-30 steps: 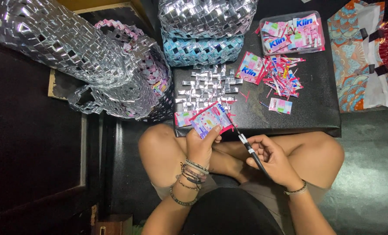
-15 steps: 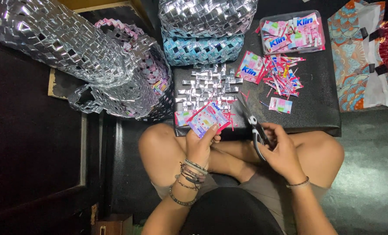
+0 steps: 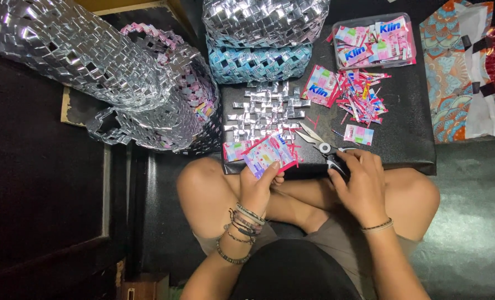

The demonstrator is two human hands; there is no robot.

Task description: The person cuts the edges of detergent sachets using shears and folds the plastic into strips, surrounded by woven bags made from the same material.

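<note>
My left hand (image 3: 261, 185) pinches a flat pink and blue sachet wrapper (image 3: 268, 154) and holds it up just over the front edge of the black board (image 3: 408, 139). My right hand (image 3: 360, 180) grips the black handles of a pair of scissors (image 3: 319, 143). The silver blades are spread apart and point left toward the wrapper, a little short of it. A woven silver foil mat (image 3: 265, 109) lies on the board behind the wrapper. I sit cross-legged with the board against my knees.
A heap of cut wrapper strips (image 3: 361, 100), a clear tray of sachets (image 3: 374, 43) and a single sachet (image 3: 358, 134) lie on the board. Woven foil baskets (image 3: 91, 55), a silver and blue woven bag (image 3: 261, 39) and a patterned cloth bag (image 3: 461, 72) surround it.
My right hand has lifted the scissors from my lap to the board's edge and spread the blades toward the wrapper. My left hand has raised the wrapper slightly.
</note>
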